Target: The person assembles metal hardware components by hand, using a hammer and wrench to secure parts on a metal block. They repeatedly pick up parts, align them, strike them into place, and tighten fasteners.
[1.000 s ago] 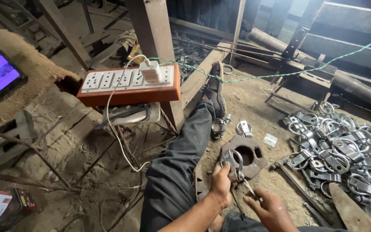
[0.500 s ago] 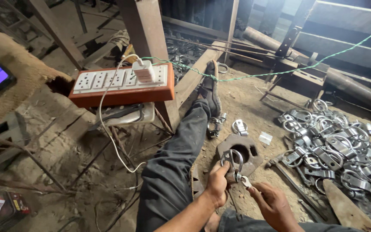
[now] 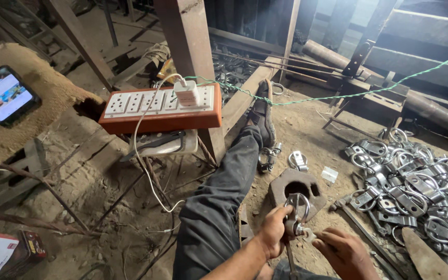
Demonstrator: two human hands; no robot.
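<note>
My left hand (image 3: 274,232) grips a metal ring clamp (image 3: 296,210) by its base, holding the ring upright over a heavy iron block with a hole (image 3: 294,188) on the dirt floor. My right hand (image 3: 344,252) pinches a small metal piece at the clamp's lower right side. A thin rod runs down from the clamp between my hands. My left leg in dark trousers (image 3: 219,199) stretches forward, its shoe (image 3: 264,114) near a wooden post.
A pile of several finished ring clamps (image 3: 408,179) lies at the right. An orange extension board (image 3: 162,109) with a white charger plugged in sits by the post. A phone (image 3: 6,95) rests on sacking at the left. A green cord (image 3: 338,93) crosses above.
The view has shifted slightly. Both hands have stayed at the clamp over the block, the right hand moving in closer to its base.
</note>
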